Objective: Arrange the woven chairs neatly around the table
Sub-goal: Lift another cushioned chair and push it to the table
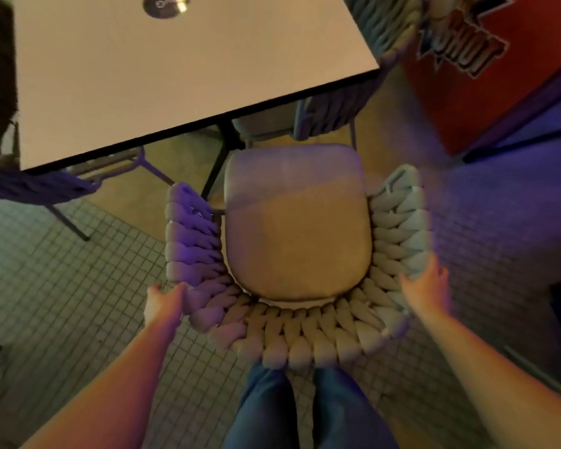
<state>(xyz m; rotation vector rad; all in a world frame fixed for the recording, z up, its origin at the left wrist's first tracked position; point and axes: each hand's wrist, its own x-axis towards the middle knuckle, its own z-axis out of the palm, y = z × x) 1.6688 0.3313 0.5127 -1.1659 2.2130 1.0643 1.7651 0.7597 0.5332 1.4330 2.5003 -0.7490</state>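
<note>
A woven chair [292,338] with a thick braided back and a padded seat [297,228] stands right below me, facing the near right corner of the pale table [182,79]. My left hand [164,303] grips the left side of the braided back. My right hand [426,286] grips its right side. The chair's front edge sits just short of the table's edge. A second woven chair [334,111] is tucked at the table's right side. At the left, a third chair [36,186] stands under the table's near edge.
A dark table leg [217,163] stands just left of the seat's front. A red cabinet with lettering [486,69] stands at the right. A round metal thing [166,4] lies on the table's far end. My legs [305,409] are behind the chair on tiled floor.
</note>
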